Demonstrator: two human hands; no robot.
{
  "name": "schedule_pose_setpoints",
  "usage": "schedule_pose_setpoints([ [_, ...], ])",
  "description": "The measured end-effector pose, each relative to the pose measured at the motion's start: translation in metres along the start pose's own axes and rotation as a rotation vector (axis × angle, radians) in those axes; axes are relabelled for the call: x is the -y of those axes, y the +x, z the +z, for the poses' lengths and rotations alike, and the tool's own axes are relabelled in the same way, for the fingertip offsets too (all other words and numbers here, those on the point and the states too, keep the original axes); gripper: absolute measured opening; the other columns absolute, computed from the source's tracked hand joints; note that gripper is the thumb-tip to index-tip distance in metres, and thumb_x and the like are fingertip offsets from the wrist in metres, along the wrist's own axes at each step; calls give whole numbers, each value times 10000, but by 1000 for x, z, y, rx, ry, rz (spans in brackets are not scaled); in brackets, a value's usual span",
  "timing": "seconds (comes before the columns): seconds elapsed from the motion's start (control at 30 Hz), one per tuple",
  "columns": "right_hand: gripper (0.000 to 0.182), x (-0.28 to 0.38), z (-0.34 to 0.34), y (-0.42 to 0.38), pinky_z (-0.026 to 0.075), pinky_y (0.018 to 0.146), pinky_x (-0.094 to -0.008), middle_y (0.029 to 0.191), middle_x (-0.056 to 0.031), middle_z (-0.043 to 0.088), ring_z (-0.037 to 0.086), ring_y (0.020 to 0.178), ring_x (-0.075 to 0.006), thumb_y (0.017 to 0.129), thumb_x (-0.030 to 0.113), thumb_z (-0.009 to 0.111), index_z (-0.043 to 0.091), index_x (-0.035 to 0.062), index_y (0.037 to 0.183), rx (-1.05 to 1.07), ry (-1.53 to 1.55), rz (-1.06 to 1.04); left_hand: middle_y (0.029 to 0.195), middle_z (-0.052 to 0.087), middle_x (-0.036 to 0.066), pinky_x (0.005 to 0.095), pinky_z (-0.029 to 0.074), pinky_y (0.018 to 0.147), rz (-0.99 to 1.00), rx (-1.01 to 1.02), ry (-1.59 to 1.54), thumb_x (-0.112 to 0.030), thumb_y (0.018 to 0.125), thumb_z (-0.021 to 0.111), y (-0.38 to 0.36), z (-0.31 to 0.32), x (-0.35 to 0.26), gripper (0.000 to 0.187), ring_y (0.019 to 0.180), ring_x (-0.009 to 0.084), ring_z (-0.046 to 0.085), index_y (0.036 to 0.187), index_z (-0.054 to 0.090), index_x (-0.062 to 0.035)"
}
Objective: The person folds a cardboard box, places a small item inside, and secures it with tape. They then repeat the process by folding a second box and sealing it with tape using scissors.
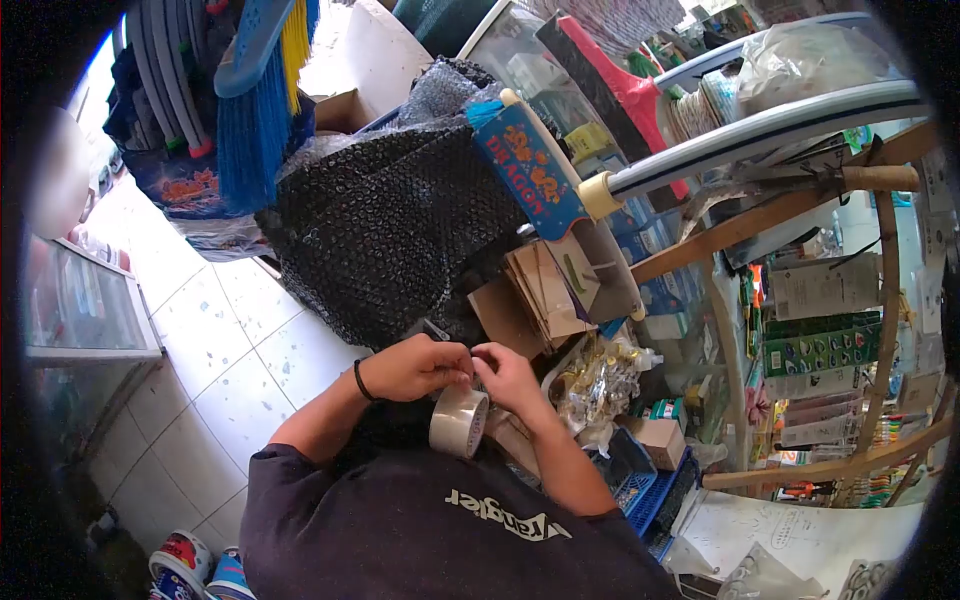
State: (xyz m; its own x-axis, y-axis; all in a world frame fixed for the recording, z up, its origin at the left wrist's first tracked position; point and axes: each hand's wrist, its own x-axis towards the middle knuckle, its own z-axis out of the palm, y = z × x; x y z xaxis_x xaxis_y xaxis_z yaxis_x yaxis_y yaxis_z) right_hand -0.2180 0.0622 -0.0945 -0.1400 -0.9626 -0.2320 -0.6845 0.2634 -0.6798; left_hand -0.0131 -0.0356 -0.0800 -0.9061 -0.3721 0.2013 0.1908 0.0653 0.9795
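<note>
Close in, the left hand (425, 368) and right hand (505, 376) meet, fingers pinched narrow, above a wide roll of translucent packing tape (459, 423); what they pinch is unclear. Beyond spreads black bubble wrap (385, 220), with white floor tiles (235, 375) leftward and a glass-sided cabinet (85, 300) bordering them.

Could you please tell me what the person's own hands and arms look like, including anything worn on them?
The left hand and right hand are gloveless, and the forearms are uncovered. A thin black band circles the left wrist. The dark short-sleeved T-shirt carries white lettering that appears to read "Wrangler".
</note>
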Motion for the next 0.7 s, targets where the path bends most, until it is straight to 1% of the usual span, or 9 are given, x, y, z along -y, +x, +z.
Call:
schedule_pose_setpoints([
  [0.03,293,-8,10,7,485,786,-409,1025,-166,606,607,922,-330,826,200,584,590,59,1084,37,-101,-4,848,679,114,318,510,717,1,-3,12,-117,908,534,0,-1,0,117,836,228,668,927,574,-9],
  [0.13,364,-14,33,17,455,857,-440,1143,-160,538,556,1029,-331,812,193,581,551,93,1162,101,-411,82,850,679,115,317,511,718,12,2,44,-120,911,531,2,0,-1,124,836,227,669,932,568,-4],
  [0.17,442,-29,39,21,431,903,-447,1208,-150,489,503,1107,-330,787,192,596,514,120,1215,165,-451,118,850,679,116,316,512,717,23,10,59,-122,911,532,3,-1,-1,125,834,226,670,931,567,-3],
  [0.27,486,-49,49,22,427,915,-439,1215,-140,492,479,1131,-342,765,180,610,496,127,1234,94,-517,34,846,677,118,312,513,710,45,22,70,-125,909,537,8,-2,-1,126,828,226,671,931,567,-4],
  [0.37,496,-60,53,20,435,906,-440,1198,-154,492,468,1138,-345,758,179,618,492,124,1234,102,-503,88,838,674,122,308,513,702,24,24,87,-128,907,542,11,0,0,127,823,230,671,932,571,-7],
  [0.47,468,-34,48,10,449,883,-444,1170,-170,496,486,1120,-340,768,183,610,504,121,1220,91,-532,171,830,671,123,309,512,693,4,41,78,-128,906,541,17,-1,-5,126,811,236,671,932,576,-10],
  [0.57,428,-38,51,5,465,849,-448,1124,-188,515,527,1062,-348,789,176,585,512,112,1207,51,-467,186,826,669,123,315,509,683,10,76,101,-128,902,546,23,-2,-5,125,795,243,668,932,582,-13],
  [0.7,365,-56,56,10,473,809,-459,1067,-190,556,580,972,-362,827,166,530,524,103,1186,73,-500,173,828,667,120,325,502,669,5,129,135,-125,892,553,30,-3,-8,122,779,251,664,933,589,-16],
])
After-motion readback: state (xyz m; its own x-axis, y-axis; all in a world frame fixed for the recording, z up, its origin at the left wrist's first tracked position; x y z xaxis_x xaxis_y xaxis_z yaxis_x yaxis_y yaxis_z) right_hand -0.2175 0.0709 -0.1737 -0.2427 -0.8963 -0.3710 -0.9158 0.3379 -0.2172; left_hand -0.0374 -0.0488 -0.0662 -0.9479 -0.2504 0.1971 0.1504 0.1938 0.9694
